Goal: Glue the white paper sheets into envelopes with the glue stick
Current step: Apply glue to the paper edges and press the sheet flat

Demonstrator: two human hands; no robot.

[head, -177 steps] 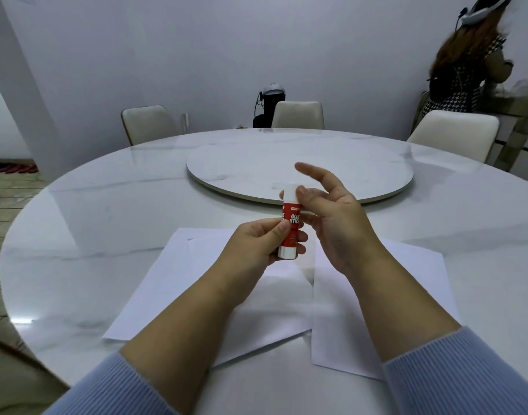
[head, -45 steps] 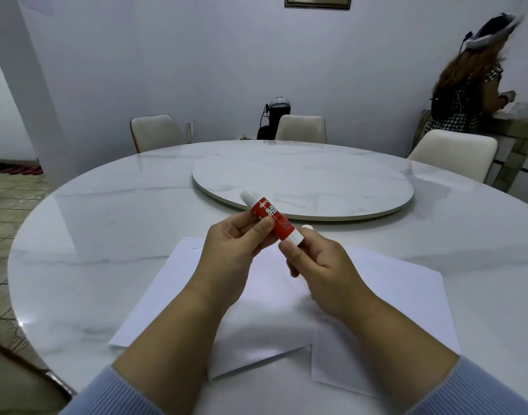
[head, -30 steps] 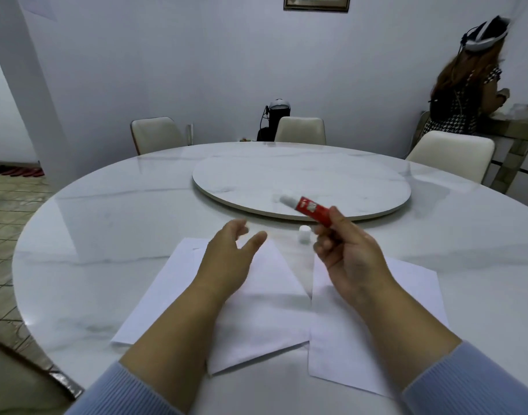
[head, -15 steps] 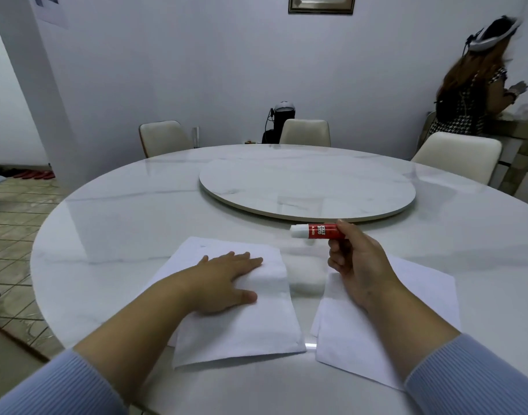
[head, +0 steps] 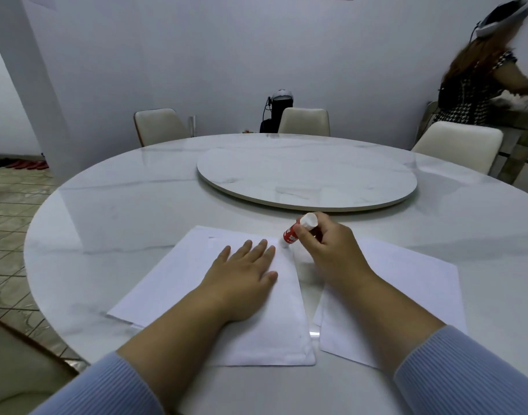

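Turntable [head: 307, 184] far on table [head: 121, 211], second sheet [head: 406, 295] right, left hand [head: 241, 271] flat, fingers spread, on sheet [head: 268, 324], right hand [head: 331, 250] gripping tilted glue stick [head: 297, 230], tip at sheet's far corner.

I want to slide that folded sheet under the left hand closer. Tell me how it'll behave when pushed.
The folded sheet is thin paper on a glossy marble table, so it probably slides easily and feels very light. It likely buckles if pushed from one edge; the left hand lies flat on it, perhaps to stop it shifting.
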